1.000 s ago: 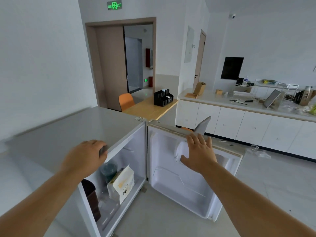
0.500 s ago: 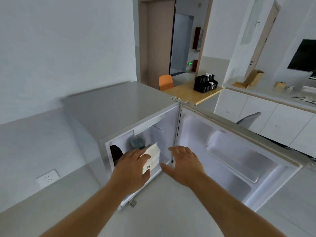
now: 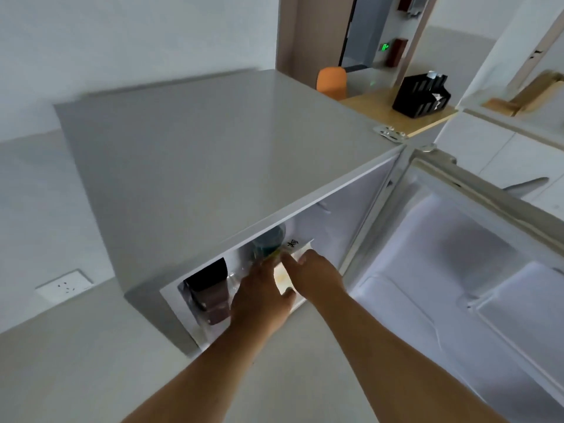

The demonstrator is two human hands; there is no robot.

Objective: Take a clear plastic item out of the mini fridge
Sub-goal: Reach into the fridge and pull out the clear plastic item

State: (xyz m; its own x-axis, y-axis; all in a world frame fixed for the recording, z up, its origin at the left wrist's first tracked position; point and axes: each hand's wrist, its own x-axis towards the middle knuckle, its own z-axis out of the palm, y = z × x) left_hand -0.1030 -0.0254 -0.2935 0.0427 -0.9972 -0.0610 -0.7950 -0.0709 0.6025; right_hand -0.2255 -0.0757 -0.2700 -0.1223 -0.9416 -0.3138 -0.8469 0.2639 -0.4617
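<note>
The grey mini fridge (image 3: pixel 213 166) stands with its door (image 3: pixel 457 270) swung open to the right. Both of my hands are in the opening. My left hand (image 3: pixel 262 297) reaches in beside a white paper bag (image 3: pixel 297 245) with black print, and its fingertips are hidden inside. My right hand (image 3: pixel 314 276) lies on the bag's right side with the fingers stretched out. Behind the bag sits a clear container with a dark teal top (image 3: pixel 268 239). A bit of clear plastic (image 3: pixel 233 279) shows left of my left hand, blurred. A dark brown container (image 3: pixel 210 291) stands at the far left.
The open door's white shelves (image 3: pixel 518 300) fill the right side. A wall socket (image 3: pixel 65 285) is low on the left wall. Behind the fridge are a wooden table (image 3: pixel 396 114) with a black organiser (image 3: pixel 422 94), an orange chair (image 3: pixel 332 80) and white cabinets (image 3: pixel 500 154).
My head has dropped closer to the fridge. Both hands have moved from in front of the opening into it, and they now lie on either side of the white bag.
</note>
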